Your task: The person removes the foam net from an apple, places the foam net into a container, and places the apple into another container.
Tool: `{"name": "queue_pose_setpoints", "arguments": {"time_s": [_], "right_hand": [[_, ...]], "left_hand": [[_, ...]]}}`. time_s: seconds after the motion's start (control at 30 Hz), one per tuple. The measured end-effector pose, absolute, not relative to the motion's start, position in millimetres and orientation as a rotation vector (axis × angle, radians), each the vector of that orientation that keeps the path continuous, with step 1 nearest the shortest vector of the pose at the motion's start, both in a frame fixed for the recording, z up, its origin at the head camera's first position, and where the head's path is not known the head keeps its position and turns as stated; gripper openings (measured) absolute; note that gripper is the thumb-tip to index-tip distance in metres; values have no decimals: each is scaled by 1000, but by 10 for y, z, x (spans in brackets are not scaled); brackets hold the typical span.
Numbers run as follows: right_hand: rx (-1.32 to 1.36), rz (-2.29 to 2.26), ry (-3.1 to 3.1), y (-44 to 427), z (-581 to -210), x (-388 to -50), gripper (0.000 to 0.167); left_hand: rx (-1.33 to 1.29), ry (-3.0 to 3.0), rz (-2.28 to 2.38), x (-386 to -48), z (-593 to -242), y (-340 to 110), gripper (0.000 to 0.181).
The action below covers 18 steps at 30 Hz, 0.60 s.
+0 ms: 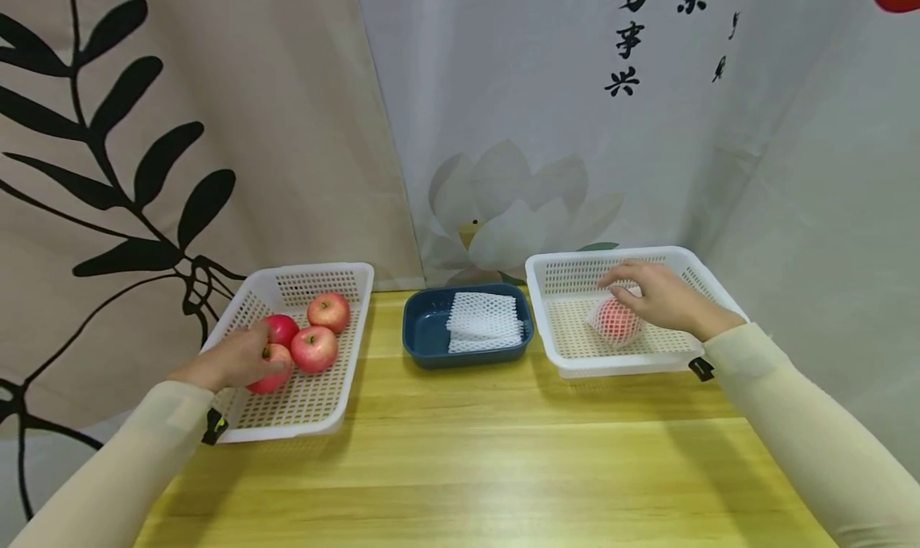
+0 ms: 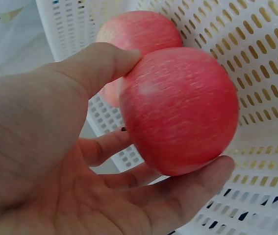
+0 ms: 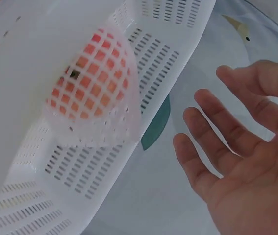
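At the left, a white plastic basket (image 1: 334, 408) holds several red apples. My left hand (image 1: 233, 359) reaches over its left side, thumb and fingers curled round a deep red apple (image 2: 183, 110). Beyond that one, a paler apple (image 2: 139, 32) shows in the left wrist view. The right hand (image 1: 657, 296), with spread fingers and nothing held, hovers over a second white basket (image 1: 592, 364). Inside this basket sits an apple in a white foam net sleeve (image 1: 616, 322); in the right wrist view the fingers are apart from it.
Between the baskets stands a dark blue tray (image 1: 424, 332) with a stack of white foam net sleeves (image 1: 485, 322). All stand on a yellow wooden table (image 1: 460, 460), with a printed cloth (image 1: 503, 93) hanging behind.
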State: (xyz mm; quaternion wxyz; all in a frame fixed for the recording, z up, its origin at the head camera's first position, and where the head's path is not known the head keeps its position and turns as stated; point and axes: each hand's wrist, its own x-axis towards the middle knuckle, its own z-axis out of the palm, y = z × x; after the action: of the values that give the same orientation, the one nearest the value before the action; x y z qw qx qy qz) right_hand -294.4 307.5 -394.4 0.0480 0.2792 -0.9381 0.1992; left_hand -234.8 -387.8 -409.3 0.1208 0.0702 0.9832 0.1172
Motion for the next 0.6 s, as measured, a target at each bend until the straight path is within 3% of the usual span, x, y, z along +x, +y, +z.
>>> {"name": "queue_pose_setpoints", "arguments": {"time_s": [0.2,0.43,0.6], "right_hand": [[834,599,-2900,3131,-3969,-2996,25],[806,587,-2946,3137,-3976,-3035,26],[800,598,-2976,3157,-3965,-3083,29]], "left_hand": [[229,2835,317,-2415,-4205,-3919,51],[206,2750,269,-2447,-4259,-3952,92],[189,2749,255,-2435,-4197,-3896,91]]}}
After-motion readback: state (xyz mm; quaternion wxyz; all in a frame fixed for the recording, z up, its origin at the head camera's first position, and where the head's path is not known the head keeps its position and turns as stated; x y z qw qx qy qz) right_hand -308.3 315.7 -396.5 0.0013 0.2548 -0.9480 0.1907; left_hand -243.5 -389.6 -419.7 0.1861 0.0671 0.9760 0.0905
